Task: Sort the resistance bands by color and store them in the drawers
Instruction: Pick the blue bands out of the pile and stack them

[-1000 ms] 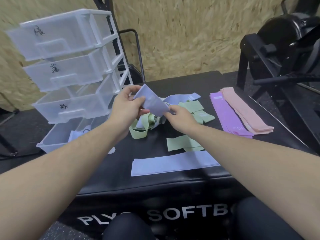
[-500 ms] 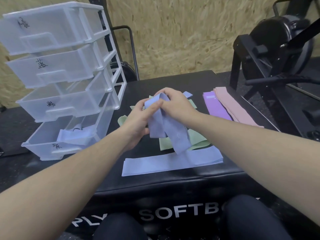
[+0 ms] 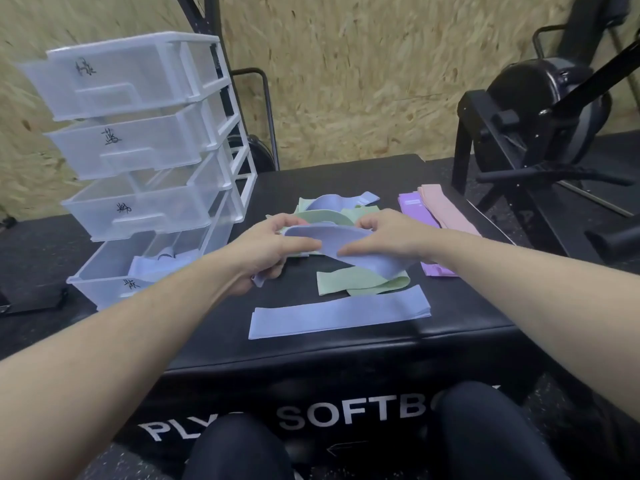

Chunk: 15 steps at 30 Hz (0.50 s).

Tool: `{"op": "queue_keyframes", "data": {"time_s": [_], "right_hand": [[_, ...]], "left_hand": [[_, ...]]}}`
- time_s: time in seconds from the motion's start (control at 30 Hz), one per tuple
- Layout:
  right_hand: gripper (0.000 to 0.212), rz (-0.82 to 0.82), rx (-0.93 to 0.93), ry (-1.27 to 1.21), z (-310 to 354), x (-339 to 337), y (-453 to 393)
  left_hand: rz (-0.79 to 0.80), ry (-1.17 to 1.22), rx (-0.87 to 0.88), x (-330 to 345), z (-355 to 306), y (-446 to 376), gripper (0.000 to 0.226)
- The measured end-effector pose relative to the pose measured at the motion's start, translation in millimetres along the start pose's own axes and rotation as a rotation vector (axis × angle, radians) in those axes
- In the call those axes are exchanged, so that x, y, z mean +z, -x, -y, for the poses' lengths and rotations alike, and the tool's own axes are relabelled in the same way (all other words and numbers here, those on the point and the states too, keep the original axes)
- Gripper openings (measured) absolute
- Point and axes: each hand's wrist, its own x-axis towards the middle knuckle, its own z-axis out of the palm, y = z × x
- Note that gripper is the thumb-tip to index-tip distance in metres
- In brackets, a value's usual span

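Both hands are on one blue band (image 3: 346, 245) now, stretched sideways between them just above the black plyo box (image 3: 450, 336). Half a second ago it hung down from hands bunched close together; now they've pulled apart and the band lies nearly level. Left hand (image 3: 266, 249) grips its left end with fingers curled round it, a bit of fabric poking out below the palm. Right hand (image 3: 388, 237) pinches the other end, thumb on top.

Green bands (image 3: 360, 284) are still in a loose heap under and behind the hands, with another blue one tangled in at the back. A flat blue band (image 3: 339, 317) lies at the box's near edge, same spot as before. Purple band (image 3: 415, 211) and pink band (image 3: 446, 211) lie side by side at the right. Drawer unit (image 3: 138, 161) stands left of the box, its bottom drawer (image 3: 114, 275) pulled out with blue bands inside.
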Motion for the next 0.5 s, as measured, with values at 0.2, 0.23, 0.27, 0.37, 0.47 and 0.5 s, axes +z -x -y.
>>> {"op": "queue_keyframes", "data": {"time_s": [0.2,0.23,0.27,0.37,0.47,0.5], "right_hand": [[0.043,0.078,0.059,-0.046,-4,-13,26],[0.042,0.089,0.06,-0.049,-5,-15,30],[0.045,0.099,0.061,-0.061,-7,-16,33],[0.039,0.116,0.08,-0.074,-14,-20,42],[0.023,0.144,0.096,-0.127,-24,-22,51],[0.019,0.146,0.105,-0.158,-27,-22,53]], "left_hand": [[0.019,0.028,-0.076,6,3,18,0.018],[0.019,0.081,-0.087,6,5,18,0.018],[0.026,0.103,-0.097,5,8,19,0.018],[0.021,0.09,-0.116,2,17,21,0.008],[0.008,0.038,-0.149,-3,28,26,0.012],[0.02,0.017,-0.16,-5,33,27,0.014]]}}
